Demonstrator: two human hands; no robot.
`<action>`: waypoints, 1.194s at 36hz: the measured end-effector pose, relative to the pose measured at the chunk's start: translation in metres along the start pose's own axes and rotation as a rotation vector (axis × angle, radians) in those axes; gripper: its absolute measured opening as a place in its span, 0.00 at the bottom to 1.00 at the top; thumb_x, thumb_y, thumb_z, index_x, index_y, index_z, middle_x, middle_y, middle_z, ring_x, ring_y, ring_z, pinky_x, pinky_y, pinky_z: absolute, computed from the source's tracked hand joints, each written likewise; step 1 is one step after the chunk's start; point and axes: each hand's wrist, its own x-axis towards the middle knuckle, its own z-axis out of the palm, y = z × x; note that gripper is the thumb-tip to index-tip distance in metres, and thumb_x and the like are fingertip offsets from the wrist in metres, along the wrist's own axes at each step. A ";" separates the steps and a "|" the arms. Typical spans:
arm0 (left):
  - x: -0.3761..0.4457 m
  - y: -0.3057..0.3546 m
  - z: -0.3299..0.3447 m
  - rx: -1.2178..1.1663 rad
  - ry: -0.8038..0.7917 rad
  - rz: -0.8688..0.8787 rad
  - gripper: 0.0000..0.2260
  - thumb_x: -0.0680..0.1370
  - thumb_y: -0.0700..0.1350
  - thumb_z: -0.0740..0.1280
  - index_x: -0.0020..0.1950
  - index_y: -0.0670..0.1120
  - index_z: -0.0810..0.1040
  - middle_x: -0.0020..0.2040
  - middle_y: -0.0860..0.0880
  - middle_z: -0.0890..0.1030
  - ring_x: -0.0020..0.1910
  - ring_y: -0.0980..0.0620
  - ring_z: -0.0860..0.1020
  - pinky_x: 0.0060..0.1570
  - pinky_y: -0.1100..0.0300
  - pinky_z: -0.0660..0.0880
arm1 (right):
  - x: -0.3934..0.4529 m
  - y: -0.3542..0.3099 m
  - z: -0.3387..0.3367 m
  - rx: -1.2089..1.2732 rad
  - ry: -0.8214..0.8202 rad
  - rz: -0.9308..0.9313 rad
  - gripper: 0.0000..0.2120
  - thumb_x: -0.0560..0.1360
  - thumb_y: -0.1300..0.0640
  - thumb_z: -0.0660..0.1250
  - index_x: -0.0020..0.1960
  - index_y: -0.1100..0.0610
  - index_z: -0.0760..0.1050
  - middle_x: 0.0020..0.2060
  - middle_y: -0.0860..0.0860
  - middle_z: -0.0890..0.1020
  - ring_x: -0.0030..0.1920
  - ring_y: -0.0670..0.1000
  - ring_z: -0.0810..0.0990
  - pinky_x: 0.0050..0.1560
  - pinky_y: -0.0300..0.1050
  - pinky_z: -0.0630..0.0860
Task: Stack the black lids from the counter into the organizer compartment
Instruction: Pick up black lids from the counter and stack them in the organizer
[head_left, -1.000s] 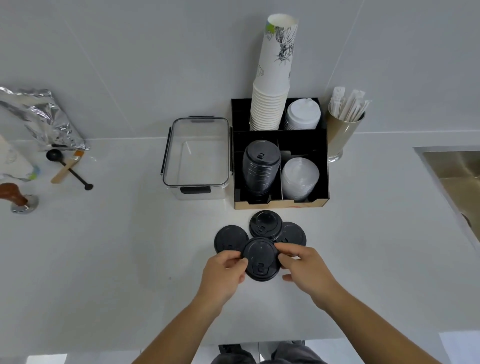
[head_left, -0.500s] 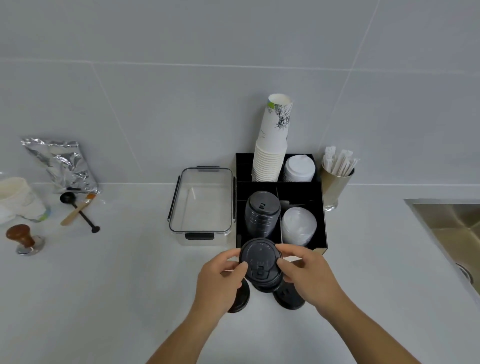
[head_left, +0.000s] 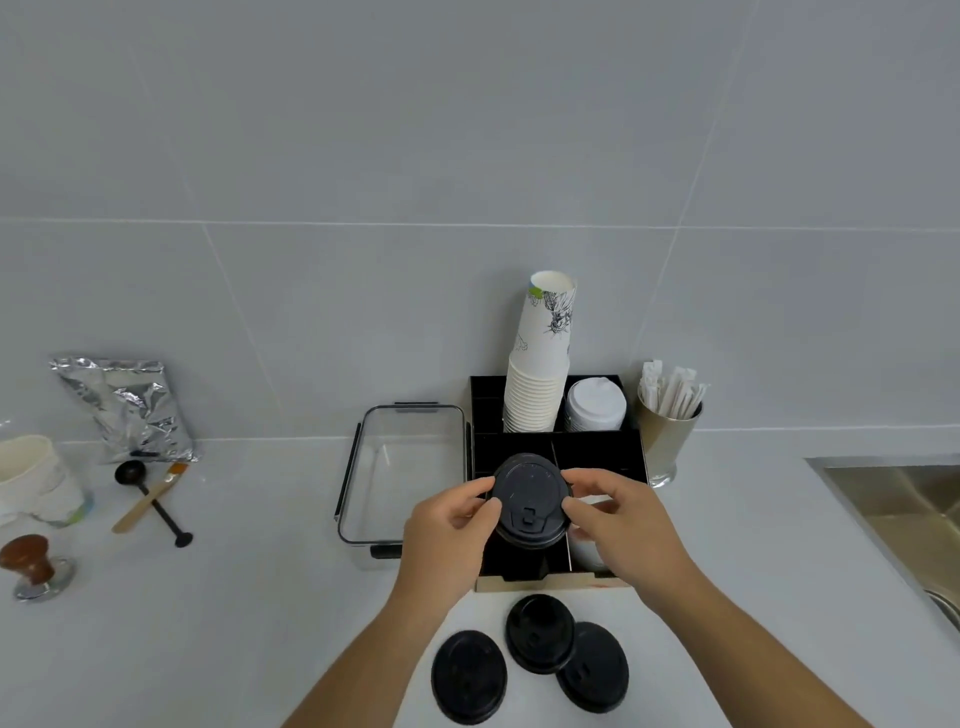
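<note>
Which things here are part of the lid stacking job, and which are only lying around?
Part of the job:
- round black plastic lid held by left hand and right hand
- three black lids on the counter
- black compartment organizer

Lying around:
- clear glass container
- crumpled silver foil bag
- black long-handled scoop
- white paper cup stack
</note>
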 end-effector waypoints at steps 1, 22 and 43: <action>0.004 0.001 0.001 0.005 -0.002 0.005 0.12 0.75 0.44 0.71 0.56 0.58 0.82 0.46 0.56 0.86 0.46 0.60 0.83 0.52 0.58 0.79 | 0.003 -0.001 0.000 0.000 0.004 0.000 0.15 0.76 0.62 0.70 0.48 0.41 0.82 0.45 0.49 0.86 0.38 0.44 0.84 0.37 0.33 0.80; 0.097 -0.006 0.027 0.101 -0.107 -0.113 0.13 0.76 0.44 0.68 0.61 0.49 0.81 0.50 0.58 0.84 0.50 0.63 0.80 0.49 0.70 0.72 | 0.084 0.027 0.006 0.050 0.096 0.188 0.08 0.74 0.64 0.70 0.47 0.55 0.86 0.38 0.52 0.87 0.40 0.49 0.84 0.41 0.40 0.82; 0.100 -0.037 0.030 0.200 -0.128 -0.117 0.14 0.77 0.43 0.67 0.63 0.48 0.80 0.57 0.52 0.83 0.56 0.55 0.80 0.61 0.58 0.74 | 0.091 0.063 0.015 -0.117 0.090 0.285 0.08 0.72 0.56 0.72 0.47 0.47 0.87 0.39 0.44 0.88 0.42 0.48 0.87 0.53 0.54 0.84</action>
